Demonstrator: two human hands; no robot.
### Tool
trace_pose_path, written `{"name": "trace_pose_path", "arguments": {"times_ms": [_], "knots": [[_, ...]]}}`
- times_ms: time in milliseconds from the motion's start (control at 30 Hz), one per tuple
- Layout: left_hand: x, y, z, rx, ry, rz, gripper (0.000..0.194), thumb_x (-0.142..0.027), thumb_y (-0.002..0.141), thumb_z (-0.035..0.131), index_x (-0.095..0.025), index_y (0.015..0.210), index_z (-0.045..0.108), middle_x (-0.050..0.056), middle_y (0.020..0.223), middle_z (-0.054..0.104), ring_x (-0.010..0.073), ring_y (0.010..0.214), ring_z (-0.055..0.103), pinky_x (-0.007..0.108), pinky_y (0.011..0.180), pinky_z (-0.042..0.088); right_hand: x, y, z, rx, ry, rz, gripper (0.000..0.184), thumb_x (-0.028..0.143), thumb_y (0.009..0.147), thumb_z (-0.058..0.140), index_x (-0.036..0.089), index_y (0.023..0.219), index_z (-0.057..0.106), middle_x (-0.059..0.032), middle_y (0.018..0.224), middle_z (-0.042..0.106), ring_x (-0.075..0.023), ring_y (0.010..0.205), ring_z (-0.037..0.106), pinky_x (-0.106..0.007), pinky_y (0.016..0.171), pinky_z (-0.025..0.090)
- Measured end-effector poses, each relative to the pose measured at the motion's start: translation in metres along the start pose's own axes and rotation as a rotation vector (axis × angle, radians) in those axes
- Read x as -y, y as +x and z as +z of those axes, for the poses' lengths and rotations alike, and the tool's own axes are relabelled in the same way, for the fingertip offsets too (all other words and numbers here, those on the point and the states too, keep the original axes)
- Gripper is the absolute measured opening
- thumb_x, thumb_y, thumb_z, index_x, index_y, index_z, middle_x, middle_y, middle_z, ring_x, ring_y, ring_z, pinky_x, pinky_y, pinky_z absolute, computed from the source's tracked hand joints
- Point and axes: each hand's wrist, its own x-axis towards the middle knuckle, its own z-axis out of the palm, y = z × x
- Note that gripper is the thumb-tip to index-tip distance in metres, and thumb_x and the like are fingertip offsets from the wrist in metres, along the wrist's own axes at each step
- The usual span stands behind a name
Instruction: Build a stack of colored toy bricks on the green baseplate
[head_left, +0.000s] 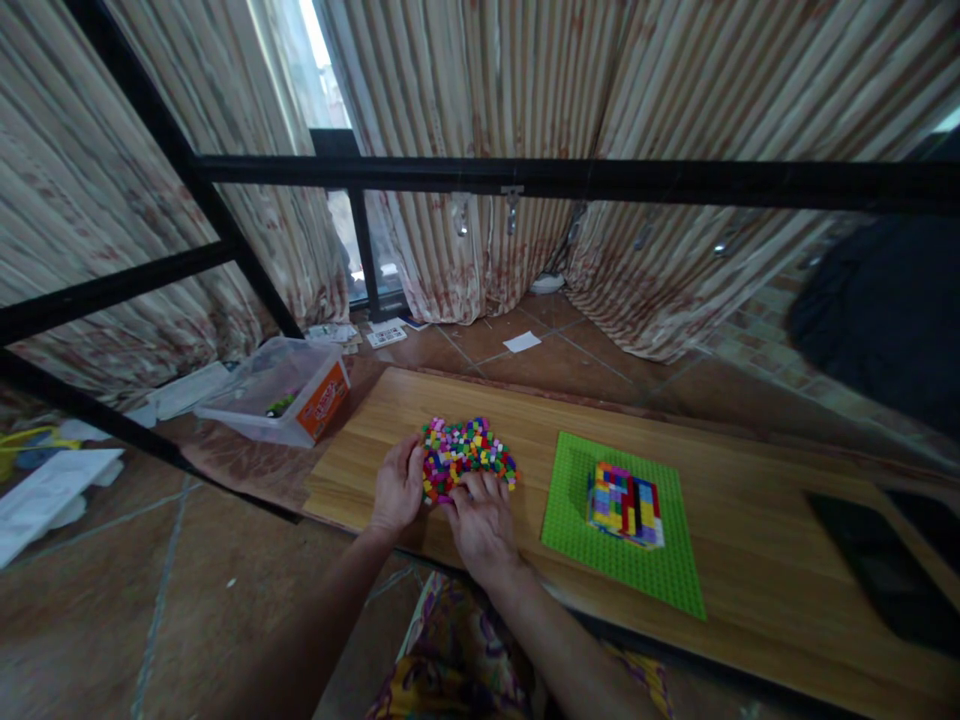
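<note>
A heap of small toy bricks (466, 452) in many colours lies on the wooden table. Along the left edge of the heap rests my left hand (400, 485), its fingers extended and touching the bricks. My right hand (484, 520) reaches over the near edge of the heap, fingers apart with their tips down among the bricks; no brick shows clearly in its grasp. To the right, a green baseplate (570, 510) carries a block built from multicoloured bricks (626, 505), with a dark gap in its top.
The wooden table (739, 530) runs off to the right, where dark flat panels (885, 570) lie. A clear plastic box (259, 425) with an orange label stands left of the table. A black metal frame (450, 172) crosses in front of the curtains (480, 90).
</note>
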Motion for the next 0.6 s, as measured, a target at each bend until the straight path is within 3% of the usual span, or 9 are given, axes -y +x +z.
{"name": "trace_pose_path", "arguments": {"times_ms": [133,267,400,500,600], "knots": [[-0.002,0.001,-0.001,0.006,-0.007,-0.01,0.043,-0.043,0.096,0.034,-0.015,0.114,0.062,0.013,0.113,0.068,0.0236,0.108,0.062,0.043,0.099,0.049,0.001,-0.007,-0.014,-0.078,0.165,0.028,0.014,0.03,0.091,0.059,0.022,0.084,0.068,-0.0042,0.091,0.068,-0.021,0.092,0.058,-0.036,0.086,0.042],[-0.001,0.0,-0.001,0.009,-0.004,-0.016,0.043,-0.042,0.096,0.034,-0.014,0.114,0.062,0.014,0.115,0.067,0.0241,0.111,0.061,0.043,0.1,0.047,-0.014,-0.025,-0.044,-0.135,0.554,0.233,0.018,0.034,0.092,0.055,0.023,0.086,0.068,-0.0016,0.085,0.071,-0.0172,0.081,0.064,-0.029,0.077,0.048],[0.0,0.0,-0.001,0.025,-0.004,-0.013,0.044,-0.044,0.096,0.034,-0.015,0.115,0.062,0.013,0.115,0.067,0.0243,0.111,0.061,0.042,0.1,0.048,-0.059,-0.047,-0.075,-0.213,0.717,0.464,0.022,0.042,0.084,0.062,0.023,0.089,0.072,-0.0035,0.089,0.074,-0.0196,0.084,0.067,-0.031,0.077,0.051],[0.001,0.0,0.0,0.02,-0.006,-0.018,0.045,-0.045,0.096,0.034,-0.015,0.114,0.062,0.013,0.115,0.067,0.0247,0.11,0.062,0.043,0.099,0.048,-0.105,-0.06,-0.095,-0.309,0.67,0.594,0.031,0.048,0.078,0.066,0.023,0.095,0.074,-0.0065,0.099,0.075,-0.0234,0.091,0.068,-0.037,0.084,0.052],[0.002,0.001,0.001,0.013,-0.002,-0.027,0.046,-0.046,0.095,0.034,-0.014,0.113,0.063,0.014,0.113,0.068,0.0253,0.109,0.062,0.043,0.099,0.048,-0.141,-0.064,-0.111,-0.374,0.535,0.645,0.035,0.052,0.078,0.064,0.021,0.091,0.074,-0.0082,0.097,0.075,-0.0249,0.086,0.069,-0.039,0.081,0.053]]}}
